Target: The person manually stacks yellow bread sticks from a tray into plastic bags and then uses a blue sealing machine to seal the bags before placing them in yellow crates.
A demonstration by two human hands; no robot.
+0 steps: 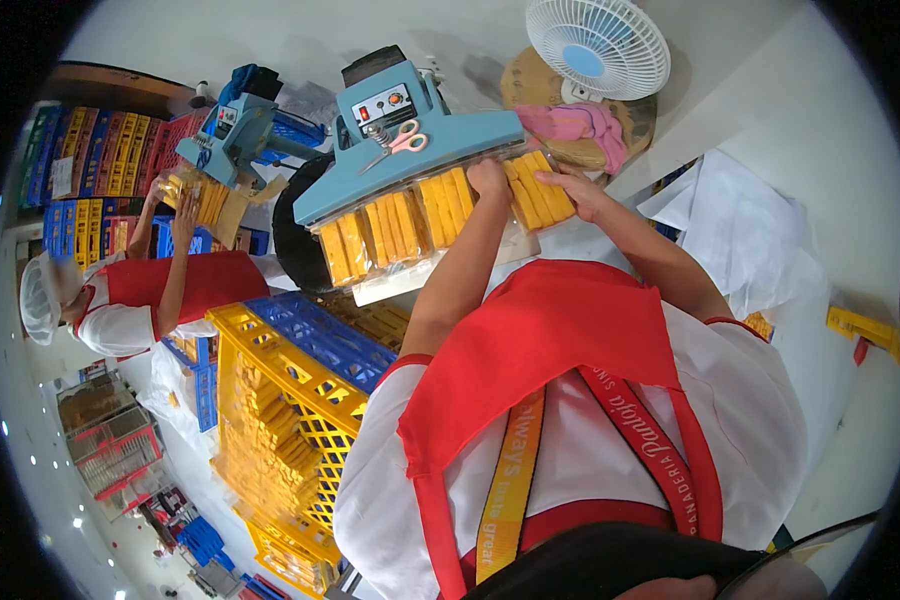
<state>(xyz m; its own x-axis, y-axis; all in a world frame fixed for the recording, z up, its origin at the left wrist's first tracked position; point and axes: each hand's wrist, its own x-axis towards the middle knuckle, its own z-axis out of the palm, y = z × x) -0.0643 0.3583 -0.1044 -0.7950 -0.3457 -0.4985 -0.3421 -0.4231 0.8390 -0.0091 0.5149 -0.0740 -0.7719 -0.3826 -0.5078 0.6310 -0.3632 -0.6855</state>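
Several clear plastic packs of yellow bread sticks (447,206) stand in a row along the front edge of a blue-grey bag sealing machine (420,142). My left hand (489,178) is closed at the top of the row, between two packs; what its fingers pinch is hidden. My right hand (576,189) holds the rightmost pack of bread sticks (538,196) by its right side, thumb over the front. On top of the sealer lie scissors with pink handles (405,141), beside a metal spring. A pale board (397,283) shows below the packs.
A yellow crate (292,360) full of packed bread sticks stands at the left, by a blue crate (322,337). A co-worker (172,300) handles a pack at a second sealer (232,139). A white fan (598,49) and a pink cloth (581,131) are behind right.
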